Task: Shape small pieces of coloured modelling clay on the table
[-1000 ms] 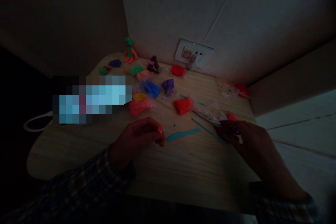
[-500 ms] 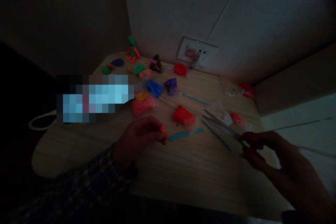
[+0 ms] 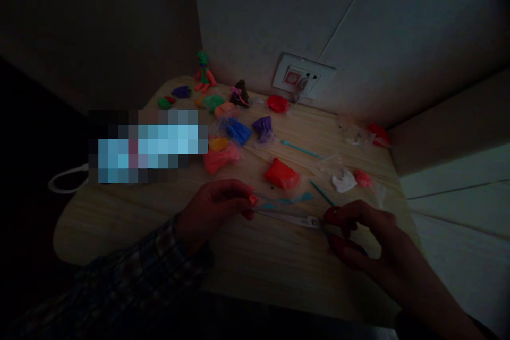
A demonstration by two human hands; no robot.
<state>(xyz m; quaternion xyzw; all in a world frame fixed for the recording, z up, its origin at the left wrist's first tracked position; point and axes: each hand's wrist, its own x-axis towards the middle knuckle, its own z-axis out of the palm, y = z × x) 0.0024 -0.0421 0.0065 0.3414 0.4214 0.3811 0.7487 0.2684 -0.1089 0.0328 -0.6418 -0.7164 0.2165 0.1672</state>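
Between the thumb and fingers of my left hand (image 3: 217, 210) is a small piece of orange-pink clay (image 3: 253, 200), pinched at the fingertips. My right hand (image 3: 382, 244) grips the red handles of a pair of scissors (image 3: 305, 220). The blades point left, parted, with their tips close to the clay piece; whether they touch it I cannot tell. Behind the blades lies a blue flat modelling knife (image 3: 306, 197), partly covered. A thin blue stick tool (image 3: 322, 191) lies just beyond my right hand. A bag of red clay (image 3: 282, 174) sits past the scissors.
Bags of pink (image 3: 221, 158), blue (image 3: 238, 131) and purple clay (image 3: 263, 127) lie on the wooden table (image 3: 159, 255). A green-and-orange clay figure (image 3: 204, 71) stands at the back. A pixelated bright object (image 3: 159, 143) is at left. White clay (image 3: 343, 180) lies at right.
My right hand has brought the scissors left and lower, so the blades now reach the clay piece in my left hand. The left hand keeps its pinch, and the view has shifted slightly.
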